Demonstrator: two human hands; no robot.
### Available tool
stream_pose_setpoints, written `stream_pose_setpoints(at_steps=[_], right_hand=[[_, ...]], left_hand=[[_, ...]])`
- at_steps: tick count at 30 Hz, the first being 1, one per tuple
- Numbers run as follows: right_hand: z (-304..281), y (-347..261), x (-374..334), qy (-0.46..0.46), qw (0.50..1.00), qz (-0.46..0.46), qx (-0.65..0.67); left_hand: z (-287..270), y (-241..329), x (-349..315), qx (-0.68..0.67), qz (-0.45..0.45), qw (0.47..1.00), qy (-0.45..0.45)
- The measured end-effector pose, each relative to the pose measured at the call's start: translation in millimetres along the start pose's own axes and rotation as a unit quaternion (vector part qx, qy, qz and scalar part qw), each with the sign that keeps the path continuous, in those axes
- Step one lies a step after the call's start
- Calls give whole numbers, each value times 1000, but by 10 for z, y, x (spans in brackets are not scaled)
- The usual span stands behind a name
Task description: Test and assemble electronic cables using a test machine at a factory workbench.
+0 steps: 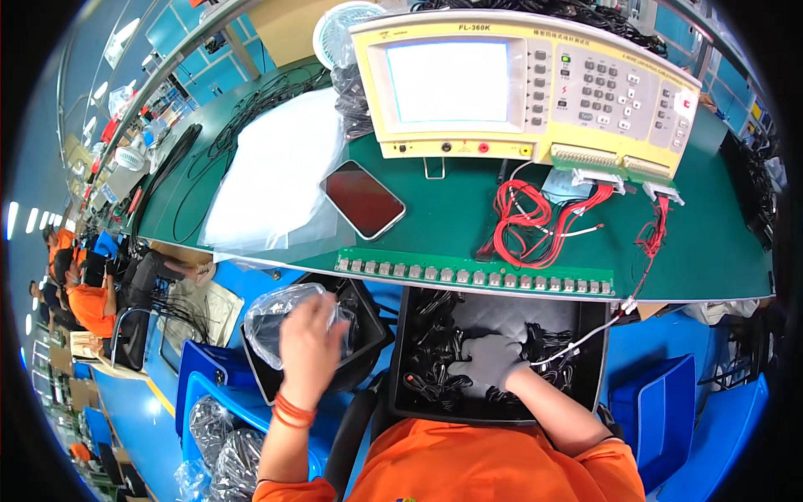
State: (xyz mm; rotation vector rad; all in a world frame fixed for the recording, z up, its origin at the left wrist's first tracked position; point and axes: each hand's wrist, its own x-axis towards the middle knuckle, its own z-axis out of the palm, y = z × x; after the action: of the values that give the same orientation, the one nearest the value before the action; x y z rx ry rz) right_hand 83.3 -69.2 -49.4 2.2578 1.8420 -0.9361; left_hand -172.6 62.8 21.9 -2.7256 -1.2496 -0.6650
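Note:
My left hand (pixel 309 347), bare with a red band at the wrist, is raised beside a clear plastic bag (pixel 280 322) in a black bin (pixel 368 347). Its fingers are apart and nothing shows in them. My right hand (pixel 489 360) wears a grey glove and reaches into a black tray (pixel 498 410) on my lap side of the bench. The gloved fingers are stretched out over bundled black cables (pixel 435 381); whatever lies beneath the palm is hidden.
A yellow cable tester (pixel 452 84) stands on the green bench (pixel 452 222), with red wires (pixel 535 226) plugged in. A strip of sockets (pixel 477 276) runs along the front edge. A phone (pixel 365 199) lies beside clear plastic sheets (pixel 276 167). Blue bins (pixel 652 414) flank me.

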Motion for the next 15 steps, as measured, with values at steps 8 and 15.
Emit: stream_pose_setpoints(at_steps=[8,15], right_hand=[[-247,160,-231,71,880,-175,436],[-256,-9,-345,267,829,-76,486]], left_hand=[[550,951,-18,-472,-66,845,-243],[840,1121,-67,-425,15,889,-171]])
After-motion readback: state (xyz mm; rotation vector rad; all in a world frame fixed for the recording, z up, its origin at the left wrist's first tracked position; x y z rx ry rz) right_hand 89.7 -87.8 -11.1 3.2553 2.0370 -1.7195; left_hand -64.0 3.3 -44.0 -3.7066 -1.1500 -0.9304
